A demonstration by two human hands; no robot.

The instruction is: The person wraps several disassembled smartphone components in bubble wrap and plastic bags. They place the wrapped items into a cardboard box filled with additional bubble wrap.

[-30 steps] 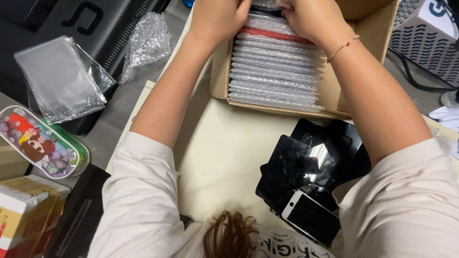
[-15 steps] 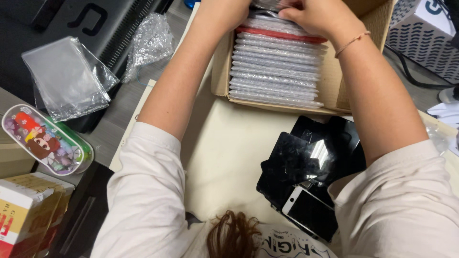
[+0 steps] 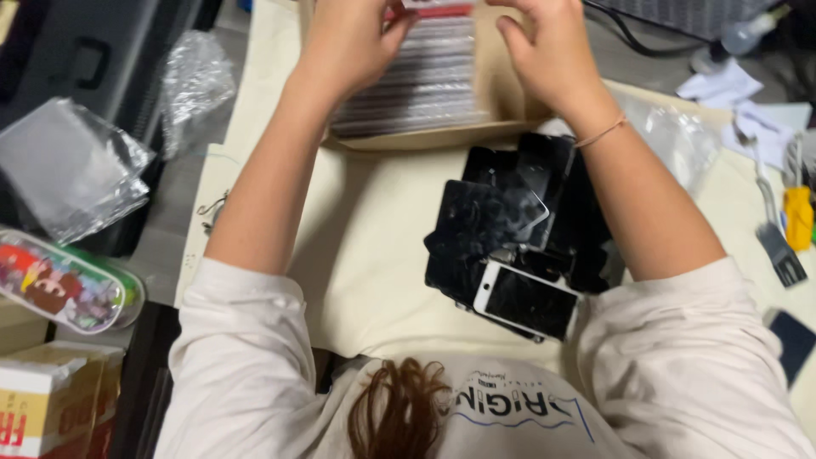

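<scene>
An open cardboard box [image 3: 501, 93] at the top of the view holds a row of flat items in clear packets [image 3: 416, 85]. My left hand [image 3: 353, 47] and my right hand [image 3: 548, 55] are over the box, fingers curled on either side of one clear packet with a red strip [image 3: 429, 8]. That packet sits at the frame's top edge, partly cut off, slightly above the row. My left thumb and fingers also rest against the row's left side. A thin cord bracelet is on my right wrist.
Several black phone screens [image 3: 501, 229] lie piled on the cream cloth [image 3: 374, 255], with a white-framed one [image 3: 527, 299] nearest me. Clear plastic bags [image 3: 72, 174] and bubble wrap [image 3: 195, 81] lie left, with a colourful case [image 3: 64, 289] and boxes [image 3: 42, 408]. Tools [image 3: 778, 246] are at the right.
The view has swung, so the box now sits at the top edge. My hands have drawn apart a little, with the red-strip packet between them.
</scene>
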